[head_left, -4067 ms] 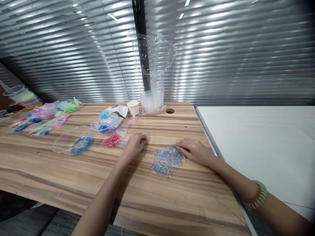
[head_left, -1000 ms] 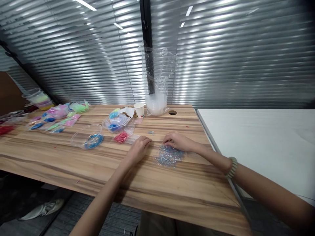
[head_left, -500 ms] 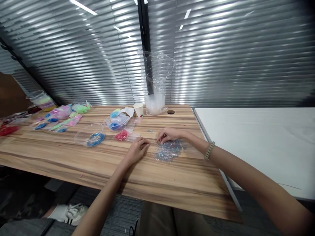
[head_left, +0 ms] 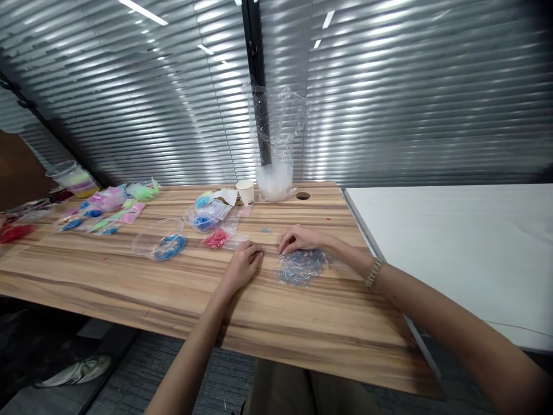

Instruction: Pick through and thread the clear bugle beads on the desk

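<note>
A loose pile of small, shiny, clear-bluish tube pieces [head_left: 303, 270] lies on the wooden table [head_left: 173, 300]. At the pile's far left edge, my right hand [head_left: 300, 238] is closed with its fingertips pinched downward; anything between them is too small to make out. My left hand [head_left: 245, 265] rests on the wood to the left of the pile, apart from it, fingers curled together with the tips partly hidden. Just beyond my left hand lies a small clear bag of red pieces [head_left: 216, 238].
Left of my hands are a clear round container with blue contents [head_left: 170, 246] and several colourful bags [head_left: 108, 199]. A paper cup [head_left: 245, 193] and a tall plastic bag with white contents [head_left: 275, 180] stand at the back. A white table [head_left: 449, 248] adjoins on the right.
The view has shifted slightly. My right hand stays at the pile's far edge with its fingers drawn closer together. My left hand has hardly moved. Another person's shoe at lower left has moved left.
</note>
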The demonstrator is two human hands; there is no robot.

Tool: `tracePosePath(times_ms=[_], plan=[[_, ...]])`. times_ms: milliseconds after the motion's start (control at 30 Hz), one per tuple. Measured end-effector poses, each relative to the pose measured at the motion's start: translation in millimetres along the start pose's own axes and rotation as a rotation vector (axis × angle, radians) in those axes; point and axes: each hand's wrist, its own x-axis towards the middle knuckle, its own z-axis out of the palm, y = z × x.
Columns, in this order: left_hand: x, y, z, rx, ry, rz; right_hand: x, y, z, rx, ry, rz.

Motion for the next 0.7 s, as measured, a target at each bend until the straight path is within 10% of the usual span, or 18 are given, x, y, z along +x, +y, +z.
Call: tracePosePath(times_ms=[500, 700], plan=[[1.2, -3.4, 2.0, 0.015, 0.059, -0.039, 38.6, 4.5, 3.7, -0.187, 0.35, 0.092], [3.5, -6.7, 2.9, 0.003, 0.066, -0.035, 7.3, -8.2, -11.2, -0.179, 0.457, 0.149]])
